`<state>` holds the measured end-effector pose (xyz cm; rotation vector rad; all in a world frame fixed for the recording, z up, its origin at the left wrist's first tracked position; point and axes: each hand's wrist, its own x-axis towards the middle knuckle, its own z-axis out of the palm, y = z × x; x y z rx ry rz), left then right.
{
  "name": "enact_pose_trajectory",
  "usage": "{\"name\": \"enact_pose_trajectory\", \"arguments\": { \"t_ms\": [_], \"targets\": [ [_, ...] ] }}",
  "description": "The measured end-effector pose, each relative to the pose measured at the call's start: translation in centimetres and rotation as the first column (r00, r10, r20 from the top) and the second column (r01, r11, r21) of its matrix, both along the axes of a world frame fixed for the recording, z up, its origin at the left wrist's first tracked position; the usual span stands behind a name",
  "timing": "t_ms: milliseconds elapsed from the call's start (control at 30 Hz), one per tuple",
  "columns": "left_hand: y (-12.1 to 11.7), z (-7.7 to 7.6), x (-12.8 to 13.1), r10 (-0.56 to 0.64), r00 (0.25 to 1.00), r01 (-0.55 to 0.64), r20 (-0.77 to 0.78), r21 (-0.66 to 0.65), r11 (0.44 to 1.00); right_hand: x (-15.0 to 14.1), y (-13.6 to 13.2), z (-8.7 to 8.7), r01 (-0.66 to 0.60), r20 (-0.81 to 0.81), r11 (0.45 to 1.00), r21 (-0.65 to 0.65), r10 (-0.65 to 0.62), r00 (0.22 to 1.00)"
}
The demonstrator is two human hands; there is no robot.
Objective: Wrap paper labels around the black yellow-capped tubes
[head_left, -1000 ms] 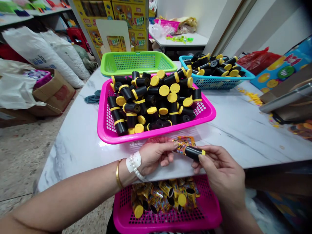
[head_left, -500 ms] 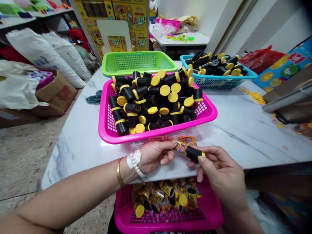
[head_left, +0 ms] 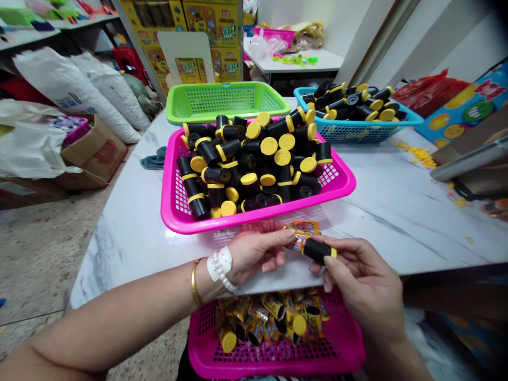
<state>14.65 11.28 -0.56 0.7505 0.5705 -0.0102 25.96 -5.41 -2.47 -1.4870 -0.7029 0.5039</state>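
"What are the hands doing?"

"From my remote seat, I'm seeing the left hand (head_left: 256, 251) pinching an orange wrapper (head_left: 299, 244) between thumb and fingers, just right of the middle of the frame. The right hand (head_left: 365, 278) is pinching a black tube (head_left: 317, 250) near its yellow cap (head_left: 333, 253)."

"Is the tube sitting inside the wrapper?"

"The end away from the cap is meeting the wrapper; I'm not managing to tell whether it is entering. More orange film (head_left: 309, 227) is showing just behind."

"And around them?"

"A pink basket (head_left: 190, 226) is standing on the worktop (head_left: 397, 222) across the middle of the frame, bearing a heap of capped tubes (head_left: 246, 164). Behind it, a green basket (head_left: 178, 117) is sitting upper centre, and a blue basket (head_left: 357, 132) is holding similar tubes, upper right."

"Below?"

"At the bottom, a second pink basket (head_left: 349, 346) is holding wrapped tubes (head_left: 273, 317), lower than the worktop's edge."
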Motion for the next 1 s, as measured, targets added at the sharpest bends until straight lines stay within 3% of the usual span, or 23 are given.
{"name": "enact_pose_trajectory", "arguments": {
  "t_ms": [167, 300, 467, 667, 867, 1000],
  "targets": [
    [0.1, 0.1, 0.0, -0.006, 0.998, 0.004, -0.063, -0.03, 1.0, 0.3, -0.1, -0.8, -0.001, 0.028, 0.999, 0.039, 0.0, 1.0],
    [0.5, 0.1, 0.1, -0.031, 0.998, 0.027, -0.05, -0.066, 0.997, 0.1, -0.2, -1.3, 0.022, 0.175, 0.996, 0.089, -0.037, 0.984],
    [0.7, -0.4, 0.1, -0.023, 0.998, 0.018, -0.065, -0.077, 0.997, 0.1, -0.3, -1.5, -0.042, 0.331, 0.99, 0.132, -0.004, 0.944],
    [0.6, -0.8, 0.0, -0.046, 0.996, 0.043, -0.08, -0.041, 0.998, 0.3, -0.4, -1.5, -0.02, 0.341, 0.995, 0.093, -0.013, 0.94],
    [0.5, -0.1, 0.2, -0.024, 0.998, 0.02, -0.054, -0.067, 0.998, 0.4, -0.4, -1.5, -0.022, 0.482, 0.997, 0.08, -0.019, 0.876],
    [0.6, -0.2, 0.2, -0.008, 0.999, 0.003, -0.052, -0.088, 0.996, 0.3, -0.6, -1.6, -0.016, 0.444, 1.0, 0.021, 0.005, 0.896]
  ]
}}
